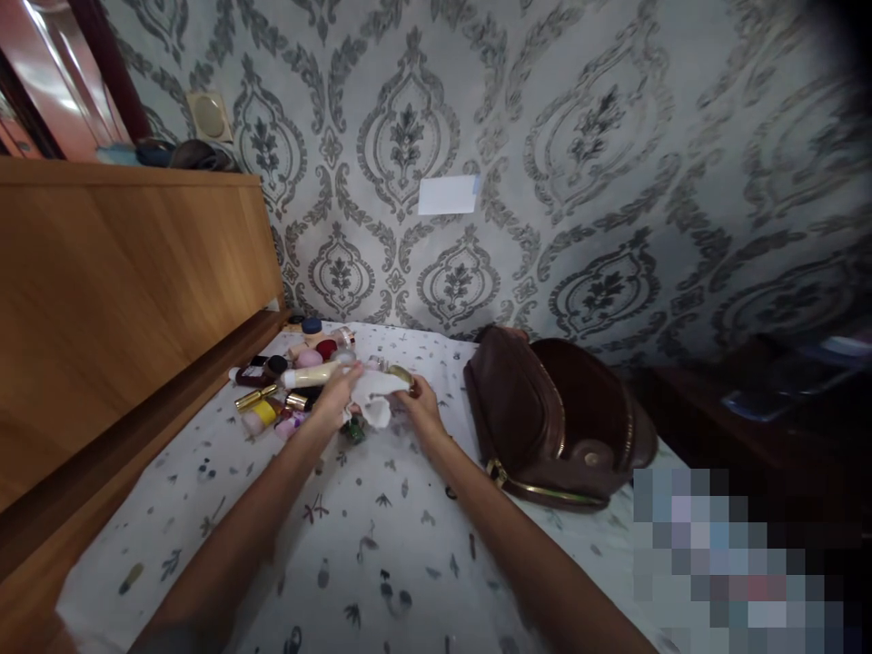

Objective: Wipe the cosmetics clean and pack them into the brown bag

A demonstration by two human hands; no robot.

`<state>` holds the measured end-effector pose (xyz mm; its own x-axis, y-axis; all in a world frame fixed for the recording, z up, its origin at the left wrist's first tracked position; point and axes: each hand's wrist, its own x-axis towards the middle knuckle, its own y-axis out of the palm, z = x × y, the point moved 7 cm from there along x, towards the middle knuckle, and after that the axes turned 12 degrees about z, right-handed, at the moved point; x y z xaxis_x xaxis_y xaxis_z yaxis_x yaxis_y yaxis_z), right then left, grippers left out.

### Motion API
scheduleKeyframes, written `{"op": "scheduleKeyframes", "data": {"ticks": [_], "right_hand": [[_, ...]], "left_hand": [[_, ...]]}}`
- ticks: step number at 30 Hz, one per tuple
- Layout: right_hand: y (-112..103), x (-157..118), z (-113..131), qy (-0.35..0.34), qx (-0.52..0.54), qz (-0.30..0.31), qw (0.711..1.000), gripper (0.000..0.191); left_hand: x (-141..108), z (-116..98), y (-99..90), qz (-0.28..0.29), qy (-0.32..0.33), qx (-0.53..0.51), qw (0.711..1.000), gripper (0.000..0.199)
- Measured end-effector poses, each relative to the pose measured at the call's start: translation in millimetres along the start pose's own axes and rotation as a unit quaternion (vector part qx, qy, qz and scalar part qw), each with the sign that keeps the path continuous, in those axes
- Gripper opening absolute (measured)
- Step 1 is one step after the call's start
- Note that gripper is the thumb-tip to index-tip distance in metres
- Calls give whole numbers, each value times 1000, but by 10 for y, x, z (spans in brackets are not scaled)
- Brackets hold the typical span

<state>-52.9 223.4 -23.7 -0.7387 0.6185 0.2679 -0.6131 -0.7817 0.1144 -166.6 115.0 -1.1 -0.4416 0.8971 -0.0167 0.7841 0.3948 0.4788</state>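
My left hand [335,396] is closed on the left part of a crumpled white tissue [373,389], beside a cream-coloured tube [308,375]. At the tissue's right end, my right hand [421,406] pinches its edge, close to a small yellowish-green item [401,373]. Bottles, tubes and jars crowd together left of my hands, among them a yellow-labelled bottle [260,417], a gold tube [255,396] and a dark red bottle [252,373]. Just below the tissue lies a small green object [353,431], too blurred to identify.
An open brown leather bag [518,400] stands on the right of the patterned white cloth [368,563]. Along the left runs a wooden cabinet [136,263]. Patterned wallpaper [409,82] rises behind, bearing a white paper [446,195]. Dark objects lie at the far right.
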Motion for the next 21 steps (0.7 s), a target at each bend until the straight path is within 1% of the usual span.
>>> {"op": "scheduleKeyframes", "data": {"ticks": [2, 3, 5, 8, 11, 13, 14, 15, 16, 17, 18, 19, 20, 21], "right_hand": [[-24, -86, 14, 1, -33, 16, 999, 43], [-30, -134, 20, 3, -49, 23, 999, 46], [-41, -227, 28, 8, -80, 28, 996, 48], [-27, -319, 49, 12, -163, 41, 986, 54], [5, -352, 59, 21, -257, 59, 964, 70], [11, -360, 61, 28, -284, 63, 956, 72], [16, -362, 65, 27, -292, 66, 954, 68], [21, -363, 70, 25, -298, 70, 952, 62], [24, -364, 74, 21, -304, 74, 950, 55], [23, -363, 76, 18, -309, 76, 948, 47], [15, -362, 75, 17, -313, 74, 947, 41], [2, -359, 72, 16, -317, 70, 946, 36], [-9, -355, 70, 15, -317, 66, 946, 33], [-19, -351, 68, 12, -315, 64, 947, 32]], "left_hand": [[-48, -167, -153, -50, 61, 13, 997, 37], [-77, -227, -200, -66, 88, 20, 994, 36], [-131, -297, -231, -82, 131, 36, 987, 36], [-193, -309, -139, -69, 172, 72, 980, 34], [-251, -276, 13, -34, 186, 124, 974, 32], [-301, -251, 129, 3, 192, 197, 961, 35], [-328, -235, 214, 35, 196, 266, 943, 38], [-358, -203, 318, 77, 201, 352, 911, 40], [-388, -145, 431, 122, 205, 447, 862, 43], [-417, -65, 533, 164, 207, 537, 801, 45], [-437, 21, 611, 194, 206, 610, 740, 46], [-443, 94, 659, 210, 203, 659, 693, 47], [-435, 146, 689, 214, 199, 695, 657, 47], [-416, 181, 711, 211, 195, 721, 630, 47]]}}
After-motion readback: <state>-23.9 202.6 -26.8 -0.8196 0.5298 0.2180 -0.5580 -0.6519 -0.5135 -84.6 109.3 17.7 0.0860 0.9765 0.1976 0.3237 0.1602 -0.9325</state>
